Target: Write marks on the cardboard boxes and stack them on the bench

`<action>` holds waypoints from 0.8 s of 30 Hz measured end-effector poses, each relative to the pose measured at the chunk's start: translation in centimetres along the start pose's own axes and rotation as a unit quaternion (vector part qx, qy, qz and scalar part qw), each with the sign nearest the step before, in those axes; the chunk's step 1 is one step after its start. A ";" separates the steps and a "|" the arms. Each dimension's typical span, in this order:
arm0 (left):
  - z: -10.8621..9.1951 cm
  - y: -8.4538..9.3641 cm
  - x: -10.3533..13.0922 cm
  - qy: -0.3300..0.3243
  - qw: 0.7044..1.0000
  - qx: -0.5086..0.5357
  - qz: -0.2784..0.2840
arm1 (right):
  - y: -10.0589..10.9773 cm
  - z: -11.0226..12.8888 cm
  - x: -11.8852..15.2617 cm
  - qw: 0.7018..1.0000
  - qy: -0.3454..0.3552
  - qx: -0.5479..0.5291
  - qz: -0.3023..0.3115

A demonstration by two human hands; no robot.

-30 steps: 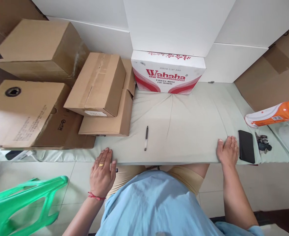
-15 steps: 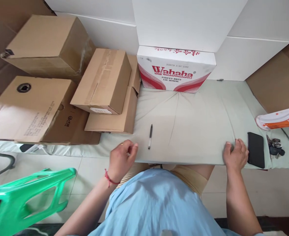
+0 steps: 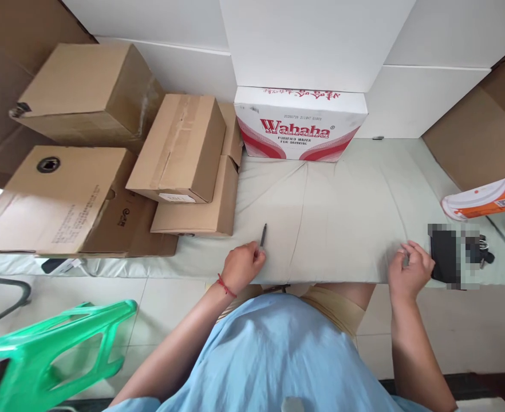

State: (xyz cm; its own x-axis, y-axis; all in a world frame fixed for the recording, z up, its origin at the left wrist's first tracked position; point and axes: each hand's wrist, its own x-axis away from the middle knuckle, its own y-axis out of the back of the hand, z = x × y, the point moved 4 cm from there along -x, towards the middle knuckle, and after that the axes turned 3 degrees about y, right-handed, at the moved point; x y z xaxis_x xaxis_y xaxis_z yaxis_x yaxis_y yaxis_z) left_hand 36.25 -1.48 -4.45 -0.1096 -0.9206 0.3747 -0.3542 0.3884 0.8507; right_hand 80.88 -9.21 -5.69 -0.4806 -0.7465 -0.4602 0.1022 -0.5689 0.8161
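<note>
Slim black pen (image 3: 263,235): lying on pale-green cloth (image 3: 342,212), long axis pointing forward.
Left hand (image 3: 243,265): curling nearer, covering pen's near end; whether grasping, cannot tell.
Right hand (image 3: 409,269): curving loosely open, well apart.

The cloth-covered tabletop (image 3: 338,212) bears cardboard boxes (image 3: 192,218) toward its left end, a Wahaha water carton (image 3: 299,129) at its back edge, a part-hidden pen (image 3: 264,234) and pixelated black phone (image 3: 445,257) by its front edge.
</note>
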 end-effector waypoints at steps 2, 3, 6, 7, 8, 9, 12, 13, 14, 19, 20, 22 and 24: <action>-0.8 0.3 0.9 -0.036 0.999 0.026 0.023 | 0.7 4.1 1.8 0.998 0.024 -0.054 0.013; -1.4 0.4 1.4 -0.052 0.997 0.039 0.032 | 0.7 6.6 3.0 0.994 0.036 -0.096 0.049; -3.6 0.7 2.5 -0.091 0.993 0.064 0.048 | -0.2 15.0 7.0 0.927 0.189 -0.235 0.223; -4.4 0.7 2.9 -0.105 0.991 0.069 0.052 | -0.4 17.5 8.2 0.895 0.256 -0.256 0.262; -5.1 0.7 3.2 -0.120 0.988 0.072 0.058 | -0.7 19.4 9.1 0.869 0.311 -0.258 0.285; -5.8 0.6 3.6 -0.136 0.986 0.075 0.065 | -1.0 20.8 9.7 0.850 0.356 -0.251 0.295; -6.9 0.9 4.6 -0.184 0.976 0.078 0.083 | -1.8 22.4 9.5 0.840 0.408 -0.218 0.284; -6.7 1.4 4.7 -0.198 0.974 0.084 0.069 | -2.0 22.2 9.0 0.844 0.405 -0.214 0.279; -6.2 2.2 4.8 -0.206 0.974 0.093 0.031 | -2.1 21.7 8.4 0.852 0.395 -0.213 0.269; -0.2 10.7 4.5 -0.131 0.890 0.066 -0.432 | -1.9 15.9 5.0 0.933 0.295 -0.192 0.079; 1.0 12.3 4.4 -0.109 0.859 0.047 -0.497 | -1.9 14.6 4.6 0.942 0.279 -0.181 0.043; 2.9 14.8 3.7 -0.069 0.829 0.029 -0.554 | -2.2 12.5 4.4 0.953 0.256 -0.160 0.006; 4.0 16.4 2.4 -0.040 0.844 0.022 -0.534 | -2.6 11.1 4.6 0.960 0.236 -0.154 0.007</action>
State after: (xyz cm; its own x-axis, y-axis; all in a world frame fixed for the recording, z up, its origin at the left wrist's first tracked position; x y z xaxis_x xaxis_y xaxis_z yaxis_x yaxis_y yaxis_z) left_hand 26.50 2.52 8.90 0.2315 -0.7455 -0.6250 -0.3251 -0.6648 0.6725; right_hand 68.72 -7.31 -6.08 -0.0373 -0.7867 -0.6163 0.3928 -0.5786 0.7148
